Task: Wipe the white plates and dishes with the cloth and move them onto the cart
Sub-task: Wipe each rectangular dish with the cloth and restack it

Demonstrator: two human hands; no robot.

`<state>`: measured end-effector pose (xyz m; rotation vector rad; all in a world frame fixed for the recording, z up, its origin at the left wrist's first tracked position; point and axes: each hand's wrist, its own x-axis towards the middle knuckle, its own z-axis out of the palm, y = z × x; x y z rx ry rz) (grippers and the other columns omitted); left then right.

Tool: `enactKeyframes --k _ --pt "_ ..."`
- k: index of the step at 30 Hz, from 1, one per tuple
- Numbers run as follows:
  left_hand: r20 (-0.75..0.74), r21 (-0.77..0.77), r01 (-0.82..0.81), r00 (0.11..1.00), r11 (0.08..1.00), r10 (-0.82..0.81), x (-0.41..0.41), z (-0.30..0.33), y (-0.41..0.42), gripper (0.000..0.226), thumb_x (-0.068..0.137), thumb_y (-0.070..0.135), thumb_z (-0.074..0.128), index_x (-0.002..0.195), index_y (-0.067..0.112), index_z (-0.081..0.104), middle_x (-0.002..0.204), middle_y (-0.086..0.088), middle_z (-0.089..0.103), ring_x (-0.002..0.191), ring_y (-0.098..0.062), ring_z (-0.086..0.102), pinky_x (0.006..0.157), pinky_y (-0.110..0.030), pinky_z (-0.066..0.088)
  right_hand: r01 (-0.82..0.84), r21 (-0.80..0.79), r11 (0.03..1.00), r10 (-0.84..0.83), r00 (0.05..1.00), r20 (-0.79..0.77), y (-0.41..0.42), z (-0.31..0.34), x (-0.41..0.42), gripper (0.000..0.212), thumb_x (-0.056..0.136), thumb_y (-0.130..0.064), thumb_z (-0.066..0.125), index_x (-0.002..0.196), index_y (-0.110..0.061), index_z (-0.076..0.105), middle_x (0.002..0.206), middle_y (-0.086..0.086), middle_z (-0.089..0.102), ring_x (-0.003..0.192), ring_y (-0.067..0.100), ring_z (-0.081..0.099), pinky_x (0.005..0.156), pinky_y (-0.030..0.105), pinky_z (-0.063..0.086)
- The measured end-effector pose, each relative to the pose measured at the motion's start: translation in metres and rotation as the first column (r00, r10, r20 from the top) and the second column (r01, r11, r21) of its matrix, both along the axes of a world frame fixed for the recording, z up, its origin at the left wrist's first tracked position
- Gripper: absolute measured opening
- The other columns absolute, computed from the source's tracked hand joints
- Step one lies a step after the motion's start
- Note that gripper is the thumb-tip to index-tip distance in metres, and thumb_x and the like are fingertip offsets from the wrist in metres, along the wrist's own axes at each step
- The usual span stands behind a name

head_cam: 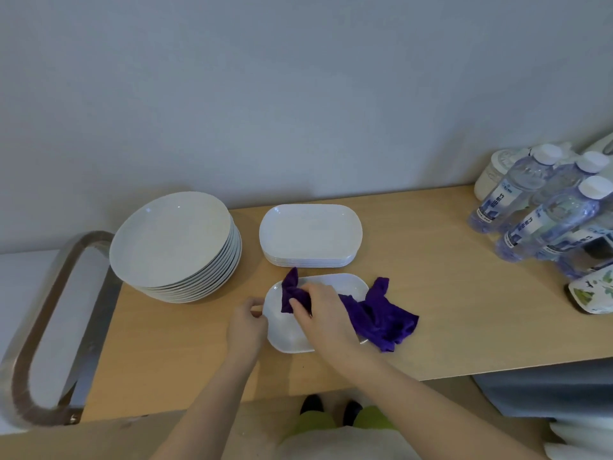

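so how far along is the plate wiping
Possibly done: the oblong stack behind, though nothing proves it was wiped. In hand: the left hand holds the rim of one oblong plate while the right hand grips the purple cloth on it. Perhaps left: the round plate stack.

Cloth [378, 322] on dish [335, 285]; jar [491, 175] apparently behind bottles [544, 220].

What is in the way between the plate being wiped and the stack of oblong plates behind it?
Nothing visible: only bare table separates the plate from the oblong stack. The purple cloth, gripped by the right hand, lies across the plate itself.
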<state>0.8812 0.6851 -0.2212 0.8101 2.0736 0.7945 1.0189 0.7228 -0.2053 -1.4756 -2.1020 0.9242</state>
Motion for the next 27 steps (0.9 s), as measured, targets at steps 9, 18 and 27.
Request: enactKeyframes --k 9,18,27 --pt "0.021 -0.012 -0.022 1.0 1.0 0.022 -0.006 -0.003 0.003 0.025 0.084 0.001 0.054 0.096 0.021 0.064 0.072 -0.002 0.069 0.07 -0.024 0.066 0.068 -0.042 0.056 -0.361 0.145 0.921 0.307 0.903 0.301 -0.014 -0.031 -0.019 0.037 0.099 -0.032 0.035 0.128 -0.021 0.055 0.13 -0.004 0.051 0.121 0.015 0.043 0.107 0.031 0.026" --pt "-0.002 -0.001 -0.037 0.999 0.999 0.037 0.001 -0.008 0.003 0.036 0.083 0.006 0.056 0.116 0.017 0.066 0.096 0.0 0.07 0.082 -0.015 0.064 0.061 -0.027 0.05 -0.425 0.187 0.886 0.329 0.859 0.394 -0.023 -0.044 0.044 0.025 0.092 -0.029 0.058 0.111 -0.017 0.07 0.116 -0.005 0.067 0.108 0.011 0.061 0.096 0.025 0.044" --pt "0.091 -0.012 -0.124 0.988 0.992 0.124 0.002 -0.008 0.006 0.019 0.072 0.012 0.067 0.081 0.029 0.067 0.083 0.011 0.068 0.073 -0.009 0.063 0.054 -0.025 0.046 -0.26 0.035 0.965 0.171 0.723 0.67 -0.007 -0.049 0.085 0.035 0.1 -0.019 0.039 0.132 -0.009 0.047 0.139 0.008 0.043 0.13 0.02 0.04 0.111 0.03 0.028"
